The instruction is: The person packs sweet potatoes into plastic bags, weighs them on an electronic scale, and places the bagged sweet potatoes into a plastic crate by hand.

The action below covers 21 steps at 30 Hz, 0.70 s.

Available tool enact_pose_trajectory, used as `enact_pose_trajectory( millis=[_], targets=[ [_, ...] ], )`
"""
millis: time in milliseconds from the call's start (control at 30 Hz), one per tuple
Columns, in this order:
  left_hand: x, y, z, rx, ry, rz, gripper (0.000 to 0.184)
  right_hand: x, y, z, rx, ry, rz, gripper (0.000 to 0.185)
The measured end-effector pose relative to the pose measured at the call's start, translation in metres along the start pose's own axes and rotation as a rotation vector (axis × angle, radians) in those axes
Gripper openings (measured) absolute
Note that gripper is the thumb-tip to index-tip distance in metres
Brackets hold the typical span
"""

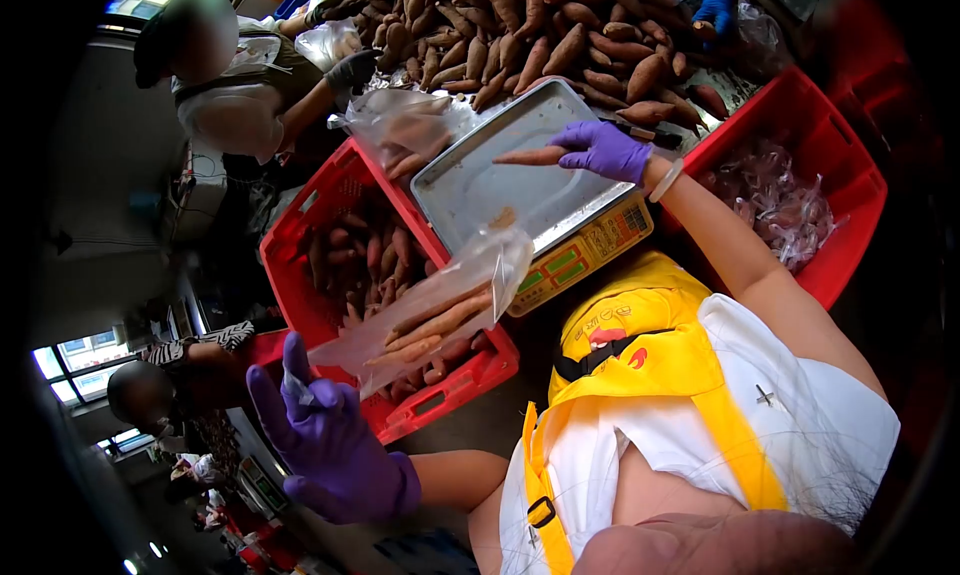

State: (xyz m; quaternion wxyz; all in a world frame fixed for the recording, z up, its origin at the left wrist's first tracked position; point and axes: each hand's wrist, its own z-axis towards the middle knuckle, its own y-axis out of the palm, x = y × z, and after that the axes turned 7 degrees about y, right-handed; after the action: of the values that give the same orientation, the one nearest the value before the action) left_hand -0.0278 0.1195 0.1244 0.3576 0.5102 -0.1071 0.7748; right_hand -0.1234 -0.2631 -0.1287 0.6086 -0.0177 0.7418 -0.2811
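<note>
My left hand (345, 450), in a purple glove, is at the lower left with two fingers stretched up and the others partly curled. Clear plastic shows between its fingers, at the near end of a clear plastic bag (440, 325) with several long sweet potatoes inside. The bag hangs over the left red crate (430, 400) and the corner of the scale. In the other purple glove, my right hand (605, 153) grips one slim sweet potato (528, 157) above the scale's metal pan (480, 190).
Sweet potatoes (490, 35) are heaped across the far table. A filled bag (395, 125) lies left of the pan. The right red crate (845, 215) holds clear plastic bags (775, 200). A co-worker's dark-gloved hand (352, 70) and another person's blue-gloved hand (714, 13) are near the heap.
</note>
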Motion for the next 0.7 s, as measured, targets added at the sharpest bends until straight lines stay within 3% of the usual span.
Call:
enact_pose_trajectory(
  millis=[100, 133, 233, 400, 667, 700],
  targets=[
    [0.018, -0.009, -0.017, 0.113, 0.01, 0.062, 0.089, 0.015, 0.027, 0.011, -0.089, -0.147, -0.498, 0.049],
    [0.025, -0.016, -0.023, 0.184, 0.026, 0.09, 0.09, 0.019, 0.027, 0.011, -0.092, -0.146, -0.495, 0.049],
    [0.048, -0.04, -0.053, 0.24, 0.082, 0.07, 0.082, 0.015, 0.019, 0.006, 0.208, -0.312, -0.521, 0.076],
    [0.077, -0.08, -0.094, 0.36, 0.067, 0.168, 0.079, 0.036, -0.019, 0.001, 0.385, -0.301, -0.518, 0.081],
    [0.091, -0.078, -0.098, 0.375, 0.045, 0.125, 0.081, 0.036, -0.014, -0.002, 0.288, -0.164, -0.326, 0.078],
    [0.091, -0.082, -0.095, 0.283, 0.045, 0.027, 0.081, 0.036, -0.01, -0.003, 0.289, -0.156, -0.361, 0.078]
  ],
)
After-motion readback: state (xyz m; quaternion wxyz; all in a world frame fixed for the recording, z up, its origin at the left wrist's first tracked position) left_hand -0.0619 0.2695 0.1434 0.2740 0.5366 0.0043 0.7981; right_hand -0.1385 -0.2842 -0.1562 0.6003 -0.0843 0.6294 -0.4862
